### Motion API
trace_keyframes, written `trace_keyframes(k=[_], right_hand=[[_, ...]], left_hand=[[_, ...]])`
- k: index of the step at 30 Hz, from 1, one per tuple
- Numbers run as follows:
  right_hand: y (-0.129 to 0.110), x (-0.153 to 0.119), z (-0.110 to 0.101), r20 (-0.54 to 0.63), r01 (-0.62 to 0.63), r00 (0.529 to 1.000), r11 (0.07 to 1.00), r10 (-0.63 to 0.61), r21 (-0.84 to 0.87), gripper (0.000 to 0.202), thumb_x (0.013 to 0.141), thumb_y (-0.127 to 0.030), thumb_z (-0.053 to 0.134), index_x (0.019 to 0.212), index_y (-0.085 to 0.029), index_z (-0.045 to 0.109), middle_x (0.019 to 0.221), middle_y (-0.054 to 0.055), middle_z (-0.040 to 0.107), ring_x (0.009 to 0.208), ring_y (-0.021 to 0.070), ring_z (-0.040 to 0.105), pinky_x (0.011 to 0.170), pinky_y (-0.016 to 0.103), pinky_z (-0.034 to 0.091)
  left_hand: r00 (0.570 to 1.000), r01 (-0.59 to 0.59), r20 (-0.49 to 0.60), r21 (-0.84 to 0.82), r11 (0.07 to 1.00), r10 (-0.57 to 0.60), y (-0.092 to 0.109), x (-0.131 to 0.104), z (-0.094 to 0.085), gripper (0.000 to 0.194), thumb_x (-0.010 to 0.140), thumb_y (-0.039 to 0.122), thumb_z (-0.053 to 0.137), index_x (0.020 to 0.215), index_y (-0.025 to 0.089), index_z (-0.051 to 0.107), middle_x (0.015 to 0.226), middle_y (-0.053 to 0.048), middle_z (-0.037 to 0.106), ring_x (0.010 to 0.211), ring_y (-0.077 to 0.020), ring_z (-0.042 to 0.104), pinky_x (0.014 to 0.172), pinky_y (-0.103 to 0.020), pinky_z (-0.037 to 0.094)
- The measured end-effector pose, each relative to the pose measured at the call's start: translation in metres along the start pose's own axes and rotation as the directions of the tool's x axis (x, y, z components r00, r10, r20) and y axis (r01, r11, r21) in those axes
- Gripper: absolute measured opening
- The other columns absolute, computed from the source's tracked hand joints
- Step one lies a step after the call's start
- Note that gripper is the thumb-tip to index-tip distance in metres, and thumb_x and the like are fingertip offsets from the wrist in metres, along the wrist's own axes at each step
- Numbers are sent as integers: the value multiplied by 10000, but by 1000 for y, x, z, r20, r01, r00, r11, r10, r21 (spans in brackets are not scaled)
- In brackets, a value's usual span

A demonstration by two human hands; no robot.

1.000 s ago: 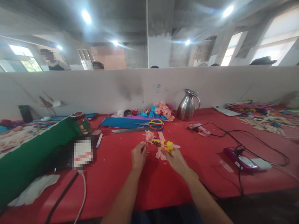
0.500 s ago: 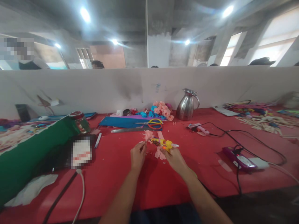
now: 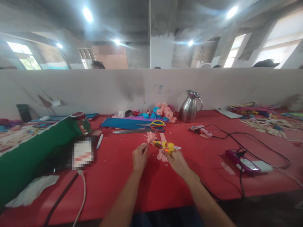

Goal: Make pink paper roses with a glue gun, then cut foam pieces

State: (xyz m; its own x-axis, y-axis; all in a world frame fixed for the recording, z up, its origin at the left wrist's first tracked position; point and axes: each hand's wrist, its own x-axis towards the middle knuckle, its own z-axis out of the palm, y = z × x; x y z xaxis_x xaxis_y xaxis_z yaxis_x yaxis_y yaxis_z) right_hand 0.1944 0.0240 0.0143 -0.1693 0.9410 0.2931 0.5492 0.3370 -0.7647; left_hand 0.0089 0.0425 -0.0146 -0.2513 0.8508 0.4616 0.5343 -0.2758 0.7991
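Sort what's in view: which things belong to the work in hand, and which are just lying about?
In the work:
pink paper flower, held in the left hand
yellow glue gun, held in the right hand
pink paper pieces, probably

Apparently just lying about:
steel jug
lidded jar
scissors, not in use

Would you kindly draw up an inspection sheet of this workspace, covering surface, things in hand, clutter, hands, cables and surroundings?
Surface: red tabletop, strewn with pink scraps.
Things in hand: pink paper flower; yellow glue gun aimed towards it, contact unclear.
Clutter: scissors on a blue sheet, flower heap, metal jug, lidded jar.
Hands: left hand pinches the flower from below; right hand grips the glue gun.
Cables: black cord by a purple box at right; dark cable and pale cable at left.
Surroundings: pale partition behind; tops of heads beyond; ceiling lamps lit.
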Motion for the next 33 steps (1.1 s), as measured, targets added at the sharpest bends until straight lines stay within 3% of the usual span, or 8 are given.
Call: trace_keyframes(k=[7,13,18,21,29,33], right_hand=[[-4,-5,-8,1,28,1000,999,-28,-39,471,885,-532,395,950,-148,660,737,76,657,667,190,582,591,250,388],[-18,-5,-20,-5,57,998,994,-58,-97,482,892,-538,388,936,-143,660,694,61,649,614,173,567,557,238,367],[-18,-4,-17,-6,40,999,983,-42,-180,476,908,-508,375,838,-140,669,669,63,646,581,169,569,533,240,344],[-16,-4,-15,1,37,999,973,-38,-227,445,911,-492,388,899,-152,675,705,70,670,618,186,604,542,245,352],[-16,-3,-15,15,71,997,919,-71,-388,388,922,-463,410,1087,-207,649,922,69,712,805,196,659,616,239,384],[-18,-4,-15,44,47,998,915,-32,-400,395,931,-459,393,1092,-211,655,918,71,716,807,192,663,613,234,380]], left_hand=[[998,-64,-8,142,988,66,5,-3,-3,241,835,221,495,919,170,716,820,-62,723,723,-153,653,691,-253,490],[982,-190,38,250,949,186,13,-8,-2,259,878,213,452,977,194,690,858,-62,697,755,-145,650,690,-230,479],[970,-243,65,366,899,235,7,-8,2,296,867,155,449,1054,201,675,894,-62,695,760,-145,654,685,-224,480],[959,-279,84,454,846,271,6,-9,3,304,879,171,446,1083,212,668,893,-58,696,747,-145,654,662,-218,470],[947,-319,185,624,713,262,14,-11,1,324,898,199,414,1121,204,649,876,-59,686,700,-160,634,597,-249,433],[942,-335,229,655,678,244,18,-12,0,336,893,179,407,1136,201,638,845,-61,673,696,-171,619,595,-266,430]])
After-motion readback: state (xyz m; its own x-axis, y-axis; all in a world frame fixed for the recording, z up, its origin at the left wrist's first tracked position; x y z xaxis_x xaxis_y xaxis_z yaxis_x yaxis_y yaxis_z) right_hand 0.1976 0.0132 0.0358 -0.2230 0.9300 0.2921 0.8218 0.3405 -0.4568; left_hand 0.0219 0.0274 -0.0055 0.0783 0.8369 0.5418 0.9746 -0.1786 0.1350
